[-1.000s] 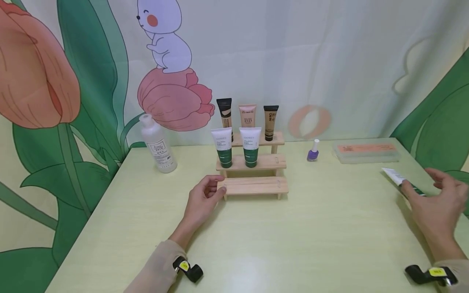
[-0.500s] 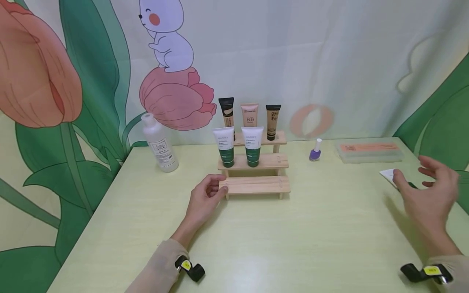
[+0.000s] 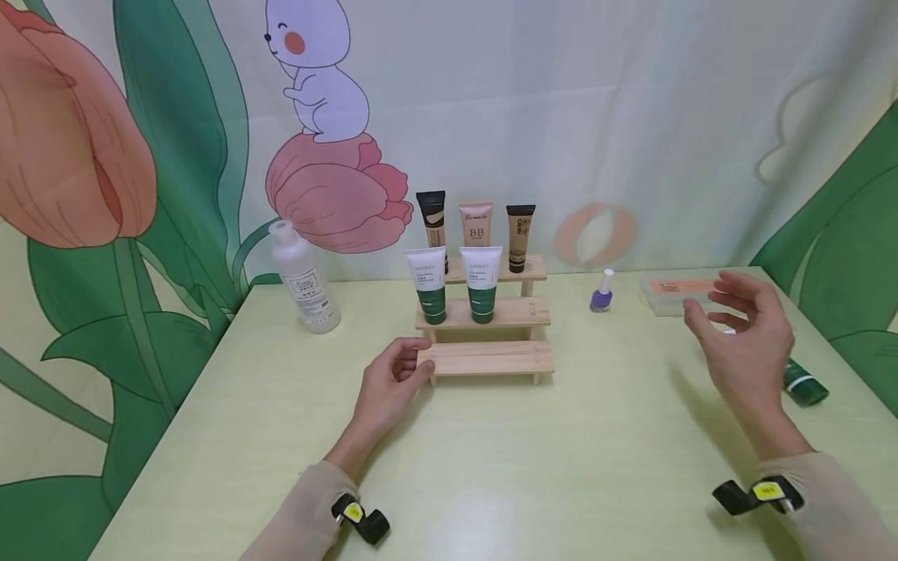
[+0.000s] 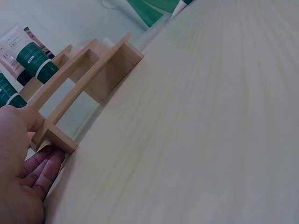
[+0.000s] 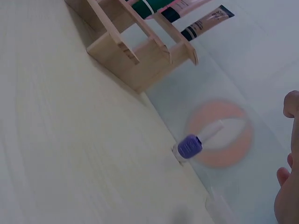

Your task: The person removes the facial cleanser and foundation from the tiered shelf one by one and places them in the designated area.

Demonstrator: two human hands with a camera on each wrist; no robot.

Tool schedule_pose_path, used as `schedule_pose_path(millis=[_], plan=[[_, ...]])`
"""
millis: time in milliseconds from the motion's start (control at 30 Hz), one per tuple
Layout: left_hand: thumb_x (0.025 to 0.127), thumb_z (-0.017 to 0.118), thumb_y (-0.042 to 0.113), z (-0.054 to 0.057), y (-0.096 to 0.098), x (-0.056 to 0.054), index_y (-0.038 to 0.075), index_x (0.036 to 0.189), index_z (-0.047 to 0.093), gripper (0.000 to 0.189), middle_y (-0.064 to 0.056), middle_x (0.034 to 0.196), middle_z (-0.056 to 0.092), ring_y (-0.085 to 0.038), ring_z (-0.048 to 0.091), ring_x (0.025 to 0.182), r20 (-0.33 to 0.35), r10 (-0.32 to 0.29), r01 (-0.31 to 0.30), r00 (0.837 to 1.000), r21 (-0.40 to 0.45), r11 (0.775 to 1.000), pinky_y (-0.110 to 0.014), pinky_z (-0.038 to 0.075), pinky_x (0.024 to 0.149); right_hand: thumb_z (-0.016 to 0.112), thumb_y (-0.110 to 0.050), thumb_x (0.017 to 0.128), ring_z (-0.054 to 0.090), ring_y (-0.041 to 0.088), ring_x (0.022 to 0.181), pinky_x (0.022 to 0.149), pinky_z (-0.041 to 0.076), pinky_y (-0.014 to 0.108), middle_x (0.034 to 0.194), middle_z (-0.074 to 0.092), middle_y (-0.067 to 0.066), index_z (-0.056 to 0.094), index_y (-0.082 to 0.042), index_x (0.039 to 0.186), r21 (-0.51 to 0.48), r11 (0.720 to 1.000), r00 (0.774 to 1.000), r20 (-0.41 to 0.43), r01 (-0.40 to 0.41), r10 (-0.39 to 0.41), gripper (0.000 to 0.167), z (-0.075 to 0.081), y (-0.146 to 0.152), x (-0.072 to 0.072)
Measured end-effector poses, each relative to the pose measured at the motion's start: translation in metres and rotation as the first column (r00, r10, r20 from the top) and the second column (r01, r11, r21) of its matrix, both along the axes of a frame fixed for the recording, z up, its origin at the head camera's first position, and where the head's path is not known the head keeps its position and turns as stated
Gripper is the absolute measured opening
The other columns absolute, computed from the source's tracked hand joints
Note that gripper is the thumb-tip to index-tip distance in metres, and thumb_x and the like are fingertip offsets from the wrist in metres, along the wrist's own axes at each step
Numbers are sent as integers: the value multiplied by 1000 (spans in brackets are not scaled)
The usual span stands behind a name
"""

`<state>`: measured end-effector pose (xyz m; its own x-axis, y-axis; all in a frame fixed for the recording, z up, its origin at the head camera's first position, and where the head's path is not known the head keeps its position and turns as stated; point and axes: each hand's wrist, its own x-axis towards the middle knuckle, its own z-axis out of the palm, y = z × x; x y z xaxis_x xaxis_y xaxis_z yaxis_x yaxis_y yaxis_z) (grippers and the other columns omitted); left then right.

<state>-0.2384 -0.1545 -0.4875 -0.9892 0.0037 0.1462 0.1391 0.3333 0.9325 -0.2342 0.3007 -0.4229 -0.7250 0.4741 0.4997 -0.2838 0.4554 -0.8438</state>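
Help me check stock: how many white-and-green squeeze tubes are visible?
3: a left tube and a right tube stand on the middle wooden tier; a third tube lies on the table, partly hidden behind the right hand.

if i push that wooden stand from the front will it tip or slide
The wooden stand will probably slide rather than tip, since its three tiers spread front to back. It looks stiff, being built of wooden planks. The five tubes may topple, as they stand upright on their caps.
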Motion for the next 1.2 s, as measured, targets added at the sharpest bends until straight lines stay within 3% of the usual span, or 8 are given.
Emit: schedule_pose_path(millis=[333, 600, 800, 900, 1033, 1200], plan=[[105, 80, 19, -3, -1, 0, 18, 132, 75, 27, -6, 117, 74, -21, 67, 106, -3, 0, 0, 1000, -1, 1000, -26, 56, 90, 86, -5, 96, 69, 13, 117, 93, 56, 18, 135, 69, 0, 66, -10, 148, -11, 983, 979, -89, -185, 183, 56, 6, -59, -17], [104, 80, 18, -2, -1, 0, 20, 132, 75, 28, -5, 116, 73, -22, 66, 106, 0, 2, -2, 1000, -9, 1000, -27, 56, 91, 86, 4, 93, 72, 24, 118, 93, 61, 23, 129, 70, 2, 69, -10, 144, -43, 911, 899, -184, -410, 396, 56, 8, -101, -26], [105, 80, 19, -2, -1, 0, 21, 133, 75, 29, -5, 117, 73, -22, 66, 106, 8, 4, -4, 1000, -18, 1000, -28, 56, 92, 86, 0, 95, 73, 20, 119, 95, 62, 26, 130, 70, 5, 67, -10, 145, -10, 884, 874, -158, -467, 460, 55, 6, -129, -31], [105, 80, 20, -2, 0, 1, 21, 133, 75, 29, -5, 117, 73, -22, 66, 106, 6, 0, 0, 1000, -16, 1000, -27, 56, 91, 86, -1, 95, 73, 28, 123, 96, 62, 28, 133, 71, 8, 66, -10, 145, -9, 868, 860, -140, -497, 491, 55, 6, -142, -33], [105, 80, 20, -1, 0, 1, 21, 133, 75, 28, -5, 116, 73, -22, 66, 105, 1, -3, 3, 1000, -16, 1000, -27, 56, 90, 86, 0, 95, 71, 37, 127, 98, 62, 29, 138, 70, 15, 64, -6, 147, -26, 830, 827, -117, -557, 551, 57, 8, -157, -36], [105, 80, 19, 1, 0, 1, 21, 133, 75, 28, -5, 116, 73, -22, 66, 105, 0, 0, 0, 1000, -15, 1000, -27, 56, 90, 86, 1, 95, 70, 35, 129, 100, 62, 30, 141, 69, 20, 60, -2, 150, -77, 775, 779, -83, -627, 622, 61, 9, -173, -40]])
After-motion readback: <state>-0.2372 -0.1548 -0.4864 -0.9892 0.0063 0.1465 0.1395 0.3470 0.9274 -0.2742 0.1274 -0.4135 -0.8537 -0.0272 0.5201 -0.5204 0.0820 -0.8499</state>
